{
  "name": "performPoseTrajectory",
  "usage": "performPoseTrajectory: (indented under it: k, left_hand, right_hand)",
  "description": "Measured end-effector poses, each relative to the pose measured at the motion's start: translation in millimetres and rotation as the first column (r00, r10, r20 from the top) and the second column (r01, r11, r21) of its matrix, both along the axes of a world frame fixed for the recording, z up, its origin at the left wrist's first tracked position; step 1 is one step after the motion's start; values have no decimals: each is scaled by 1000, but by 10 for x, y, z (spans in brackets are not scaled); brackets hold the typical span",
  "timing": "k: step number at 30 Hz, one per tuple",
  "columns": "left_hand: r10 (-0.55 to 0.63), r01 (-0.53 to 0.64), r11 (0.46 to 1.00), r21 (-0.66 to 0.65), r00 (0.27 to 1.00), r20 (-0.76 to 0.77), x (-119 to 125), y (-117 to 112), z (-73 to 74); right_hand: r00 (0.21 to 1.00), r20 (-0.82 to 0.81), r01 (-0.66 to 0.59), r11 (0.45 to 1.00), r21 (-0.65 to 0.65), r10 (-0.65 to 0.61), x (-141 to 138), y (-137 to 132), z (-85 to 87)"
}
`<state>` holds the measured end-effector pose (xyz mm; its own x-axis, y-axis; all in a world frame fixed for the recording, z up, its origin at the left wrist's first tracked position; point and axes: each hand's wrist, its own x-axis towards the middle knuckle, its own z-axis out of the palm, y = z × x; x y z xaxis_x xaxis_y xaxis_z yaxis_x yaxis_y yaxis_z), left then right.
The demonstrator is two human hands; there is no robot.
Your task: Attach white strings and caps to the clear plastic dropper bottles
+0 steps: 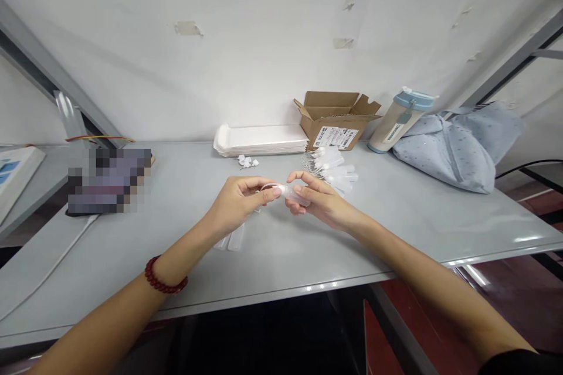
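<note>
Over the middle of the table, my left hand (241,196) is closed, thumb and fingers pinching the white end of a small translucent plastic tube (299,196). A thin loop, apparently a cord, shows by the left fingertips. My right hand (328,205) grips the body of that same tube, its index finger raised. Under the left hand lie clear flat plastic pieces (236,238), partly covered by it. Just beyond my hands sits a small cluster of white caps (248,162). Behind my right hand is a pile of translucent tubes with white ends and cords (336,174).
At the back stand a stack of white envelopes (264,137), an open cardboard box (336,129) and a tilted bottle (400,120) beside a light-blue cloth bag (448,152). A blurred-out device (109,184) with a white cable (57,266) lies on the left.
</note>
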<state>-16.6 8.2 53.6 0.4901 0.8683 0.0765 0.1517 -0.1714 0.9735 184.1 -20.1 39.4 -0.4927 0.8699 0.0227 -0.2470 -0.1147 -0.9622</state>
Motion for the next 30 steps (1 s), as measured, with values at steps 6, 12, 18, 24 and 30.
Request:
performPoseTrajectory:
  k: [6,12,18,24,30]
  left_hand:
    - [-18,54,945,322,993,-114,-20,-42,33]
    - [-35,84,950,302,986,-165,-7,-49,50]
    - [-64,109,963,246,981,-183,24,-62,12]
    - [-105,134,975,176,981,-164,16,-61,26]
    - [16,-13,1000,18,989,-147,8,-13,63]
  right_hand:
    - [999,7,-53,997,-56,53,38,3,13]
    - [997,9,-74,995,-59,75,23,-1,35]
    - [997,12,-69,993,-99,71,1,-1,-9]
    - [996,50,-73,993,-88,78,-5,6,-19]
    - [820,457,32,826,563,-344,10,25,-72]
